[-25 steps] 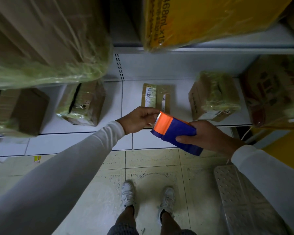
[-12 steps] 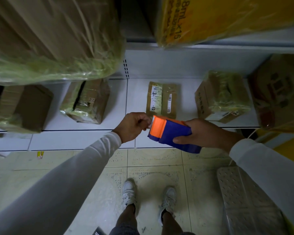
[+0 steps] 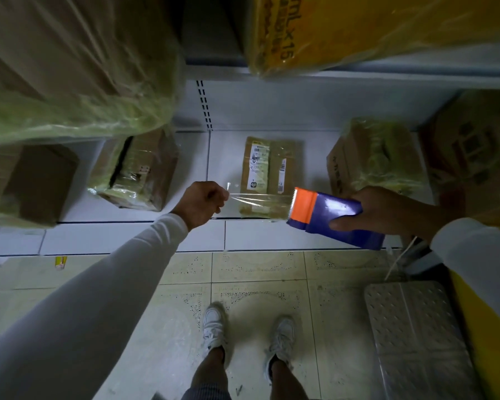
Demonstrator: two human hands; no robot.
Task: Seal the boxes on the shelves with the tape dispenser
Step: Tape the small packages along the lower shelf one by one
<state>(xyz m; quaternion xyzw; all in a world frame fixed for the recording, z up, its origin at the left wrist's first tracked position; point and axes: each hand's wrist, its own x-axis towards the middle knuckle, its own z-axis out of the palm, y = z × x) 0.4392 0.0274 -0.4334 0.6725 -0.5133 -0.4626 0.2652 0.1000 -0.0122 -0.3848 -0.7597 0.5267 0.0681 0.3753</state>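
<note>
Fingers (image 3: 220,197) pinch tape (image 3: 257,199) — yellow carton (image 3: 344,27) reads "x15".

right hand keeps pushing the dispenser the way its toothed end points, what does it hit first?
Probably the left hand, which pinches the pulled-out tape beyond the tape dispenser in the right hand. Depth unclear.

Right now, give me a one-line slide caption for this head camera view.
Left hand pulls clear tape from the tape dispenser gripped by the right hand, above a labelled box on the shelf.
</note>
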